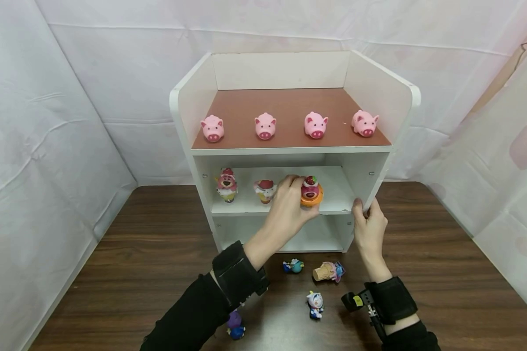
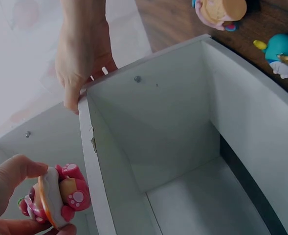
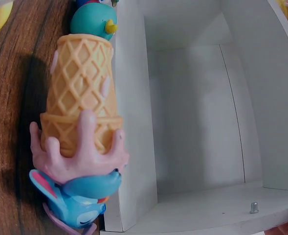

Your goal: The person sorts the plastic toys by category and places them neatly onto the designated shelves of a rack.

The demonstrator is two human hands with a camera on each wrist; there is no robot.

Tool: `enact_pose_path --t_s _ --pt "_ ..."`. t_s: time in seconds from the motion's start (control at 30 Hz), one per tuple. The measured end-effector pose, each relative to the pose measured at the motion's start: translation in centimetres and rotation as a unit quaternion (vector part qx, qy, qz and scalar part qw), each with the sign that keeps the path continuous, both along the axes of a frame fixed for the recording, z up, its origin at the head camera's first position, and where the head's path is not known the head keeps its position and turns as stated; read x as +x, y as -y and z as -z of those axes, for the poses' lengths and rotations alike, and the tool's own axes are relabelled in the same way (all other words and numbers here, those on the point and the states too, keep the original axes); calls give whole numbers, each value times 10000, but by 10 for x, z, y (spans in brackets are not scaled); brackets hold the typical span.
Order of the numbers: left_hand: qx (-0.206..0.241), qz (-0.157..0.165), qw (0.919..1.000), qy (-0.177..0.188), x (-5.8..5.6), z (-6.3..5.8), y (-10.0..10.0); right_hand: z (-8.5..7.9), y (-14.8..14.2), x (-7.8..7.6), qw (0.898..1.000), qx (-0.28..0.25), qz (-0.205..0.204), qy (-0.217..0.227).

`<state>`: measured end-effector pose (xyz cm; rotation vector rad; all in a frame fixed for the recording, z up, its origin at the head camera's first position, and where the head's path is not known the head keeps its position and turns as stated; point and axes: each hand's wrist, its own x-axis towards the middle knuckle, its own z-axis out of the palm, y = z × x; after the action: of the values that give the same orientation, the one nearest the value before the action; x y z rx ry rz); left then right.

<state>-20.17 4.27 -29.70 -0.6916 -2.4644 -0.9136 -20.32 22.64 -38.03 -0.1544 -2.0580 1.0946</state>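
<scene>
My left hand (image 1: 288,204) pinches a pink bear figurine with an orange and white ring around its body (image 1: 311,194), over the right part of the white shelf unit's (image 1: 290,151) middle shelf. In the left wrist view, the bear figurine (image 2: 68,196) shows its pink paw soles, with thumb and fingers on the ring. My right hand (image 1: 370,228) grips the front edge of the unit's right side panel, low down. Left of the held figurine, another pink bear figurine (image 1: 227,185) and a white figurine with a red top (image 1: 265,190) stand on the same shelf.
Several pink pig figures, one a pink pig (image 1: 265,126), line the brown top shelf. On the wooden table (image 1: 158,273) before the unit lie an ice-cream-cone figurine (image 1: 328,271), a teal figurine (image 1: 293,265), a white-and-blue figurine (image 1: 315,304) and a purple-and-blue figurine (image 1: 235,325).
</scene>
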Motion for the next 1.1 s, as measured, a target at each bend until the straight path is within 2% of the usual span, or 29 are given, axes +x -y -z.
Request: enact_pose_path --t_s 0.23,0.53,0.87,1.1 --pt "-273 -186 9994 142 -8 -1 -5 0 1 1 9999 -54 -85 21" --pt "-318 -213 9990 220 -14 -1 -5 -1 0 1 10000 -6 -35 -4" --pt "-215 -173 9995 155 -13 2 -5 -1 0 1 10000 1 -24 -7" --pt "152 -22 9995 269 -6 1 -2 0 1 1 10000 -35 20 20"
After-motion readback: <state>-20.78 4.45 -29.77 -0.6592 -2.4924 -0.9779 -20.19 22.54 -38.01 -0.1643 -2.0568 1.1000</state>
